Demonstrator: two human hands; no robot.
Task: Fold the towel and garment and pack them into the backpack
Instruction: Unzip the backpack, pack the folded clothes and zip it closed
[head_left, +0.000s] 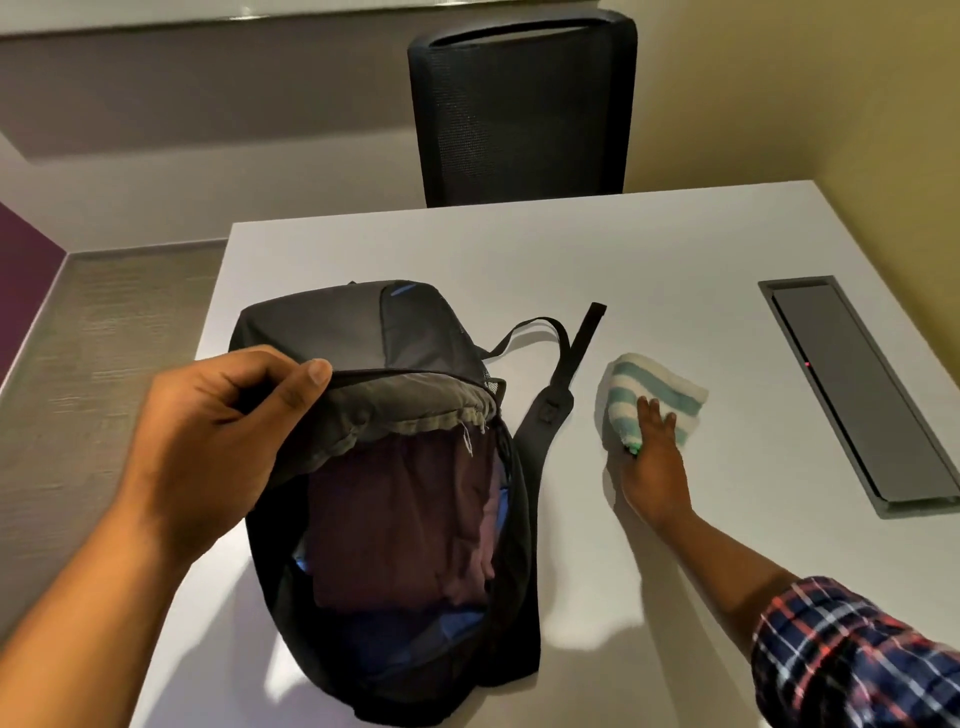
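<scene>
Left hand (218, 431) pinching backpack (395, 499) flap, holding mouth open for loading. Right hand (655, 467) closing on folded striped towel (652, 392), mid-desk (675, 249), right of strap (566, 374). Maroon garment (400, 519) already inside.

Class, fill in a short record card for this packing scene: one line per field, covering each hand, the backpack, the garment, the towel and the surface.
left hand: holds the backpack's opening flap up
right hand: on the folded towel, gripping it
backpack: lying on the table, main compartment open
garment: maroon, folded, inside the backpack
towel: white and teal striped, folded, right of the backpack
table: white
</scene>
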